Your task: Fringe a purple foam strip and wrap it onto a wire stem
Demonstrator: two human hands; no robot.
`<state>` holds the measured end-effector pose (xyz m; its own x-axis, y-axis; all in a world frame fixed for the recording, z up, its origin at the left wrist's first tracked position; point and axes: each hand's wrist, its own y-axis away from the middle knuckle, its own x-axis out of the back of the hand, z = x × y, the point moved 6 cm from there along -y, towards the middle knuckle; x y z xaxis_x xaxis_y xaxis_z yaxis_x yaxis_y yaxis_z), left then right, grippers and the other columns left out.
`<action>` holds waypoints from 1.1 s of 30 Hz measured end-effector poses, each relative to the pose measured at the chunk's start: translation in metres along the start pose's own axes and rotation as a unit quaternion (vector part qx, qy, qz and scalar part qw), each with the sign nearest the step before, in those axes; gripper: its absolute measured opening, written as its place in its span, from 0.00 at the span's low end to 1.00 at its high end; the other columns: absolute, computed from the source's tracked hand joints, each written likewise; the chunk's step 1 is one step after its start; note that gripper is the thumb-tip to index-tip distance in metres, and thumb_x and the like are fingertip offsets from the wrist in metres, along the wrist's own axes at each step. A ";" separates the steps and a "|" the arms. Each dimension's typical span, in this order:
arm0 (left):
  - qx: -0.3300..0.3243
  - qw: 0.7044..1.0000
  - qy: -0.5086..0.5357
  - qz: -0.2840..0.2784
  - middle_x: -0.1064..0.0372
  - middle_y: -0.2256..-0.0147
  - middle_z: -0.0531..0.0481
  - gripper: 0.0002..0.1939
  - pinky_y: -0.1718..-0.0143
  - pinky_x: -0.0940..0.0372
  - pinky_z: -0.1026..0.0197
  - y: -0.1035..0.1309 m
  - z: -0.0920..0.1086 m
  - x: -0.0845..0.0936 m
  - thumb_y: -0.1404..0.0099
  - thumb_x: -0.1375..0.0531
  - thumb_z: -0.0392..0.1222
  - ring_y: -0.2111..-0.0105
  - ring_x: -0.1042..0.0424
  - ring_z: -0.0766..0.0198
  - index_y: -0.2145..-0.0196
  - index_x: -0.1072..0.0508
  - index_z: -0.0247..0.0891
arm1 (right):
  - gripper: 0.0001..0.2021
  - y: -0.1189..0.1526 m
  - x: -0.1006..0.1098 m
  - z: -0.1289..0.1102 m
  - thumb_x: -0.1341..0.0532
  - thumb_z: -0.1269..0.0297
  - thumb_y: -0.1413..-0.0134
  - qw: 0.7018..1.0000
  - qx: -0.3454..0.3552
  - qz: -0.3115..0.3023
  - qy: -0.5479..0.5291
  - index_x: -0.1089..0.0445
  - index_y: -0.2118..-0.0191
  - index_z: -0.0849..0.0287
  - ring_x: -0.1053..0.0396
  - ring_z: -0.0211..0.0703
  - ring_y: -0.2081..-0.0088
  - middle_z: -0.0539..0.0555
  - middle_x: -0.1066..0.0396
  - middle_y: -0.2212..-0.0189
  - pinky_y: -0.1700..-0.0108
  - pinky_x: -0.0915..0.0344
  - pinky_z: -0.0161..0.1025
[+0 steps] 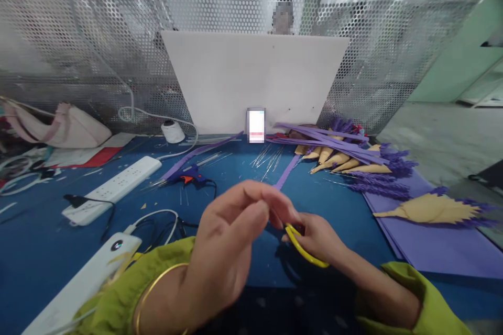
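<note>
here, yellow scissors [304,248] are sitting in the right hand [320,238], its fingers clenching the handle just above the blue tabletop [35,251]. the left hand [231,243] is pinching a purple paper strip [283,175] beside them, glue gun [188,177] lying farther back.

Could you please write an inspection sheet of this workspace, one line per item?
Surface: blue table, small scraps scattered on it.
Job's things: purple paper strip pinched by left hand; yellow-handled scissors in right hand.
Clutter: purple-tipped paper cones, purple sheets, glue gun, thread spool, pink bag.
Hands: both closed on their things.
Cables: white power strip with a black plug, white cord.
Surroundings: perforated metal screen, white board.
</note>
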<state>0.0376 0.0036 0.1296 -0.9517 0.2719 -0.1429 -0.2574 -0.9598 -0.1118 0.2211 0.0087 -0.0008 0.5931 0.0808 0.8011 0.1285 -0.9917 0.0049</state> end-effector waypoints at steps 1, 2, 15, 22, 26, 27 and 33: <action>-0.004 1.000 0.017 0.014 0.26 0.70 0.49 0.15 0.64 0.33 0.59 -0.010 -0.008 0.005 0.45 0.35 0.56 0.67 0.28 0.59 0.68 0.23 0.42 | 0.15 0.000 0.000 0.002 0.35 0.50 0.51 1.000 -0.005 -0.007 -0.017 0.25 0.62 0.55 0.35 0.40 0.73 0.48 0.30 0.75 0.70 0.42 0.34; 0.009 0.999 0.011 0.029 0.25 0.68 0.49 0.12 0.62 0.33 0.60 -0.020 -0.020 0.011 0.45 0.33 0.51 0.65 0.28 0.60 0.67 0.23 0.41 | 0.16 0.000 -0.001 0.005 0.35 0.49 0.51 0.999 -0.010 -0.015 -0.043 0.25 0.61 0.55 0.37 0.39 0.74 0.47 0.31 0.76 0.70 0.42 0.34; 0.224 0.973 -0.051 0.024 0.23 0.72 0.48 0.14 0.62 0.34 0.61 -0.027 -0.134 0.043 0.46 0.32 0.48 0.69 0.27 0.62 0.67 0.21 0.35 | 0.19 0.013 -0.011 0.004 0.33 0.51 0.51 0.981 -0.029 -0.104 -0.163 0.26 0.55 0.56 0.35 0.40 0.71 0.49 0.29 0.71 0.67 0.38 0.34; 0.274 0.961 -0.029 0.016 0.24 0.73 0.50 0.08 0.68 0.36 0.64 -0.021 -0.149 0.047 0.43 0.33 0.44 0.73 0.30 0.67 0.70 0.21 0.37 | 0.20 0.016 -0.013 0.006 0.34 0.49 0.50 0.991 -0.003 -0.116 -0.066 0.26 0.53 0.52 0.29 0.43 0.66 0.53 0.25 0.63 0.62 0.35 0.36; 0.289 0.957 -0.032 0.011 0.25 0.75 0.50 0.07 0.70 0.37 0.65 -0.020 -0.151 0.045 0.43 0.34 0.44 0.75 0.31 0.67 0.72 0.22 0.37 | 0.20 0.017 -0.014 0.002 0.36 0.47 0.48 0.992 0.006 -0.114 -0.044 0.27 0.52 0.51 0.29 0.42 0.67 0.53 0.25 0.64 0.63 0.35 0.36; 0.289 0.957 -0.035 0.009 0.25 0.76 0.51 0.07 0.71 0.37 0.65 -0.020 -0.151 0.045 0.43 0.34 0.43 0.76 0.31 0.67 0.72 0.22 0.37 | 0.20 0.018 -0.014 0.001 0.36 0.47 0.48 0.992 0.007 -0.114 -0.042 0.27 0.52 0.51 0.29 0.42 0.68 0.53 0.25 0.65 0.63 0.35 0.36; 0.290 0.956 -0.037 0.005 0.25 0.76 0.50 0.06 0.72 0.38 0.65 -0.018 -0.152 0.045 0.43 0.35 0.43 0.76 0.32 0.67 0.74 0.21 0.38 | 0.22 0.019 -0.014 -0.002 0.35 0.47 0.48 0.992 0.012 -0.116 -0.041 0.29 0.50 0.52 0.28 0.43 0.67 0.54 0.26 0.64 0.62 0.34 0.37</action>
<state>0.0248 0.0442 -0.0244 -0.9585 0.2766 -0.0683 -0.2765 -0.8451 0.4575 0.2138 -0.0118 -0.0111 0.6082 0.3164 0.7280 0.2874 -0.9427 0.1696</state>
